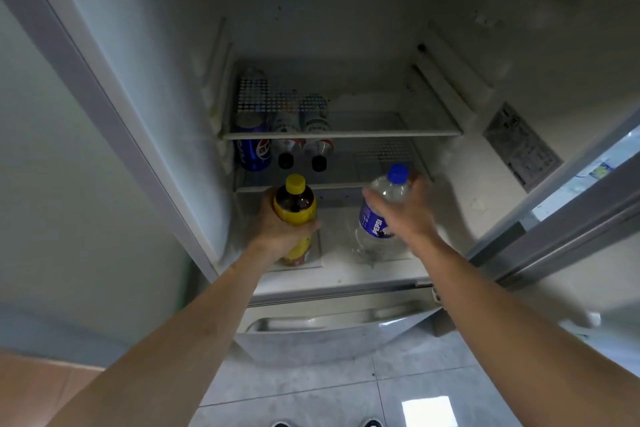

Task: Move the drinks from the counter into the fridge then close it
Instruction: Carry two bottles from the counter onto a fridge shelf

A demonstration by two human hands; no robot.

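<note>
Hands reach into the open fridge, 1 bottle in each. The left hand wraps its fingers round a yellow-cap bottle with a yellow label and dark drink. The right hand grips a clear Pepsi bottle with a blue cap. Both bottles sit low, just over the fridge floor. Past the left hand, on a shelf farther back, stand a blue can and 2 black-cap bottles.
</note>
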